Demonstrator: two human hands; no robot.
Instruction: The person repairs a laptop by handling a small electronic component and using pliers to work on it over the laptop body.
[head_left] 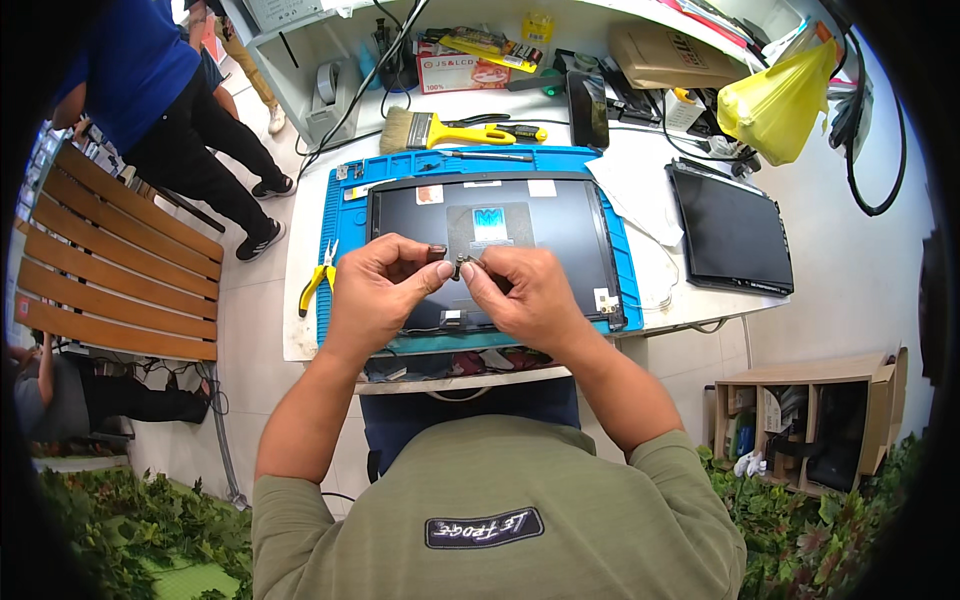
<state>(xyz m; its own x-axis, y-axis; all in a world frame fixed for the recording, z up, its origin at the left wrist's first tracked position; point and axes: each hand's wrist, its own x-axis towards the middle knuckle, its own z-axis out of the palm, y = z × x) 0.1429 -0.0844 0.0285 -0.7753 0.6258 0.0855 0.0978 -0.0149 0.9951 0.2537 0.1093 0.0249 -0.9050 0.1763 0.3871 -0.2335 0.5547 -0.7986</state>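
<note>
My left hand (pixel 392 285) and my right hand (pixel 527 298) meet above a dark laptop screen assembly (pixel 565 235). Thumbs and fingers of both hands pinch a small dark metal part (pixel 458 267), its shape much like a hinge. A second dark end (pixel 437 250) shows at my left fingertips; whether it belongs to the same part I cannot tell. The screen assembly lies flat on a blue work mat (pixel 329 205), with a sticker near its middle and small bare fittings at its lower right corner. My wrists cover part of its near edge.
Yellow-handled pliers (pixel 319 279) rest on the mat's left edge. Behind it lie a wide paintbrush (pixel 450 131), a phone (pixel 588 110) and a cutter knife (pixel 520 132). A black flat device (pixel 735 225) sits at the right; a yellow bag (pixel 778 105) hangs above. People stand at left.
</note>
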